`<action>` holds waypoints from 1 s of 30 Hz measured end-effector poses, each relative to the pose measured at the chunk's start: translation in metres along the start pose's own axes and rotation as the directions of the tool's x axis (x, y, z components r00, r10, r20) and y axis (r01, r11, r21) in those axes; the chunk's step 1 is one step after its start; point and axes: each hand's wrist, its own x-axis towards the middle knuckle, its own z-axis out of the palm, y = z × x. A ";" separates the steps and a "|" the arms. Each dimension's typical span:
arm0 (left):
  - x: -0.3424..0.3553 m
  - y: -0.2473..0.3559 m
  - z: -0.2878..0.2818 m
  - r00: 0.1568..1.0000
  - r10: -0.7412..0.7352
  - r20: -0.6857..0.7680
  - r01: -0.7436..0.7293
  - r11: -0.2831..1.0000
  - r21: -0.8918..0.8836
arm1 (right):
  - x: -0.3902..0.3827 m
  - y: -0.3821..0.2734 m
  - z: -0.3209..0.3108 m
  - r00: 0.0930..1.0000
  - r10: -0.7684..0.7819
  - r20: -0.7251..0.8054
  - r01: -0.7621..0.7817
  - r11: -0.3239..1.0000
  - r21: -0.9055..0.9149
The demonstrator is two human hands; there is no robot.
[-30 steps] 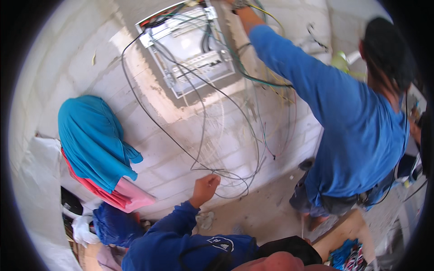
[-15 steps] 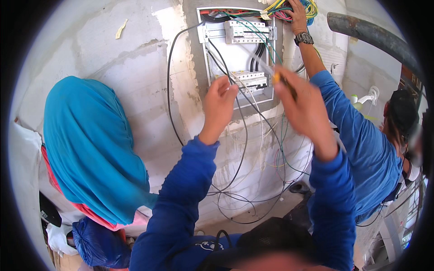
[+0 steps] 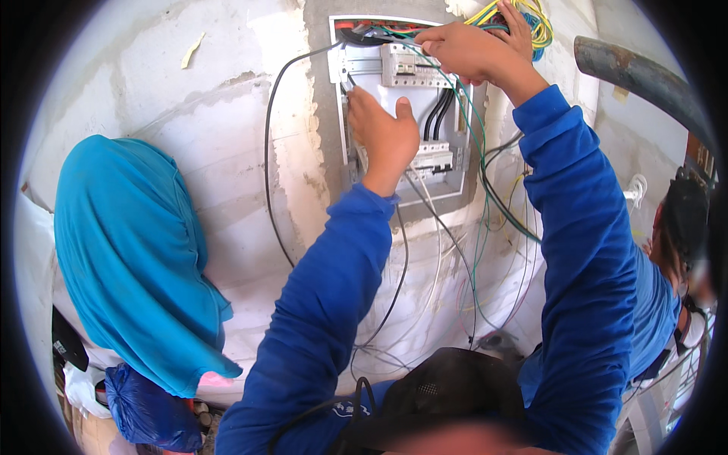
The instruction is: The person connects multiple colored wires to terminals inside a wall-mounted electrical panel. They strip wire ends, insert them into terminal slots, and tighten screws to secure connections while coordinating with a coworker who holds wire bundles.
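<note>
A white electrical panel box [image 3: 402, 186] is set in the wall, with a row of circuit breakers [image 3: 415, 67] in its upper part and a second row [image 3: 434, 159] lower down. My left hand [image 3: 384, 140] is open at the box's left side, thumb apart, fingertips near a black cable. At the top right, my right hand [image 3: 474, 57] has curled fingers, the index finger stretched toward the green wires [image 3: 474, 114]. Whatever is in that palm is hidden; no screwdriver shows. Black wires [image 3: 375, 38] lie bunched along the box's top.
A co-worker's hand [image 3: 517, 30] is just behind mine, at a coil of yellow and green wires [image 3: 542, 30]. A thick dark pipe [image 3: 637, 72] juts in at right. Turquoise cloth [image 3: 129, 250] drapes at left above a blue plastic bag [image 3: 152, 409]. Loose cables [image 3: 406, 265] hang below.
My right hand, which held a screwdriver with a yellow part, has moved up to the box's top edge. My left hand has risen slightly and spread its thumb. The view has shifted a little.
</note>
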 end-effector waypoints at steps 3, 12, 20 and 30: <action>0.005 0.004 0.011 0.999 -0.025 -0.045 0.023 0.999 -0.042 | 0.010 0.007 -0.005 0.996 -0.038 0.077 0.021 0.976 0.216; 0.019 0.003 0.036 0.983 0.062 -0.171 -0.059 0.998 0.022 | 0.028 0.036 0.007 0.956 -0.238 0.169 0.178 0.934 0.310; 0.082 -0.019 0.053 0.920 -0.361 -0.153 0.124 0.639 -0.759 | 0.015 0.062 0.064 0.964 -0.264 -0.034 0.233 0.774 0.589; 0.095 -0.032 0.073 0.888 -0.376 -0.264 0.050 0.650 -0.759 | 0.022 0.068 0.072 0.942 -0.280 -0.187 0.330 0.879 0.345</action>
